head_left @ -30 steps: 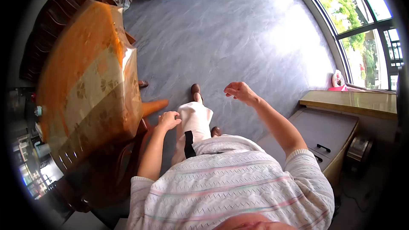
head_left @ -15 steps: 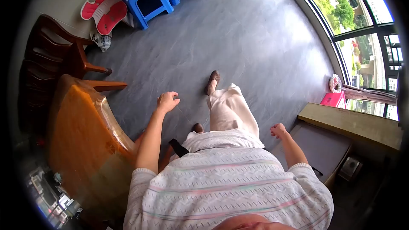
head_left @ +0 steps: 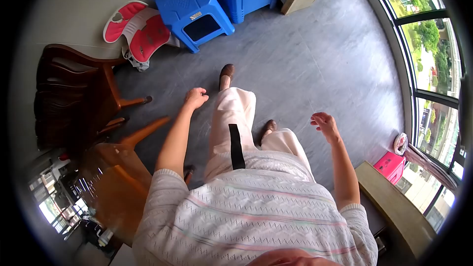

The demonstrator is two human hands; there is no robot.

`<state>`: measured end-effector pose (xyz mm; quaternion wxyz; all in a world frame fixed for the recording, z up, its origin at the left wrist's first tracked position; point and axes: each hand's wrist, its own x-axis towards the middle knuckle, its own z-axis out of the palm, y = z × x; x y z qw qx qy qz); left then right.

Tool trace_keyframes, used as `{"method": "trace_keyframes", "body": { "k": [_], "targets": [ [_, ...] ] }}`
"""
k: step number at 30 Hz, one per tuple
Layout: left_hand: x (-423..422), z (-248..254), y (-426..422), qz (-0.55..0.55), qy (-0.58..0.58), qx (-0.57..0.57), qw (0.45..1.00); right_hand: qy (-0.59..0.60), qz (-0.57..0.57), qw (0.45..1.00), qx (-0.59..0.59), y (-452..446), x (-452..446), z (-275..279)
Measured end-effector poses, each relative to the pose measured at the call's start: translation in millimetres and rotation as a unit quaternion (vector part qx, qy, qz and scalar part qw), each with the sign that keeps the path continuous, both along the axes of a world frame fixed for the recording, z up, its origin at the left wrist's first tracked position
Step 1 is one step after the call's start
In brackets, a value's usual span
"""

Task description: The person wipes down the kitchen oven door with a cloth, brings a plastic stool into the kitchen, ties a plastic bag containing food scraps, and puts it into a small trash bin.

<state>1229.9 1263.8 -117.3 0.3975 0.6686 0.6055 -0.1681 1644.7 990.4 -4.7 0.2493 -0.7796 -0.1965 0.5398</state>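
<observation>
Left hand [head_left: 196, 99]: half-open, fingers loosely bent, between wooden chair [head_left: 93, 99] and pale trousers [head_left: 230, 113]. Right hand [head_left: 325, 126]: fingers curled, slightly apart, over your grey floor [head_left: 305, 69]. Blue stool [head_left: 185, 2]: upright (red-and-white seat [head_left: 139, 29] beside), beyond your left hand.

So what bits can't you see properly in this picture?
In the head view:
- Writing on the label of the front blue stool: too small.
- Most of the bag: behind the red-and-white seat.
- Palm of the left hand: turned away.
- Bottom of the pink box: behind the ledge.
</observation>
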Motion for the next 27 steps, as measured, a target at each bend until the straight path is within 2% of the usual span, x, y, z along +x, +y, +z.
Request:
{"method": "trace_keyframes", "body": {
  "k": [4, 6, 8, 10, 11, 12, 13, 14, 15, 20, 25, 27],
  "targets": [
    [48.0, -17.5, 181.8, -0.049, 0.005, 0.115, 0.992, -0.070, 0.002, 0.993, -0.100, -20.0, -0.9, -60.6],
    [63.0, -28.0, 259.0, -0.041, 0.024, 0.169, 0.984, -0.080, -0.095, 0.978, -0.165, -13.5, -28.3, -46.6],
    [71.3, -39.1, 339.6, -0.057, 0.047, 0.232, 0.970, -0.015, -0.040, 0.966, -0.256, -9.8, -45.8, -40.9],
    [79.1, -44.7, 403.9, -0.080, 0.040, 0.256, 0.963, 0.014, -0.027, 0.962, -0.271, 10.2, -61.5, -33.8],
    [72.8, -66.6, 438.6, -0.126, 0.018, 0.274, 0.953, 0.027, -0.031, 0.958, -0.284, 20.1, -72.8, -25.7],
    [76.9, -73.9, 462.0, -0.137, 0.024, 0.253, 0.958, 0.040, -0.101, 0.952, -0.285, 44.7, -81.9, -15.0],
    [73.7, -91.6, 484.3, -0.119, -0.006, 0.174, 0.978, 0.049, -0.168, 0.943, -0.283, 67.2, -87.1, -8.2],
    [70.7, -107.9, 505.8, -0.094, -0.029, 0.095, 0.991, 0.048, -0.172, 0.945, -0.276, 74.3, -90.1, -11.1],
    [93.2, -80.5, 501.8, -0.017, 0.006, 0.002, 1.000, 0.047, -0.170, 0.948, -0.265, 80.2, -92.1, -12.8],
    [96.4, -92.9, 516.3, 0.024, 0.008, -0.036, 0.999, 0.083, -0.213, 0.943, -0.241, 103.6, -102.2, -12.2],
    [113.6, -65.4, 462.8, -0.017, 0.032, -0.019, 0.999, 0.091, -0.256, 0.939, -0.210, 89.1, -116.3, -13.3],
    [106.8, -74.6, 432.6, -0.092, -0.007, 0.018, 0.996, 0.095, -0.282, 0.933, -0.205, 71.4, -122.0, -20.6]
  ]
}}
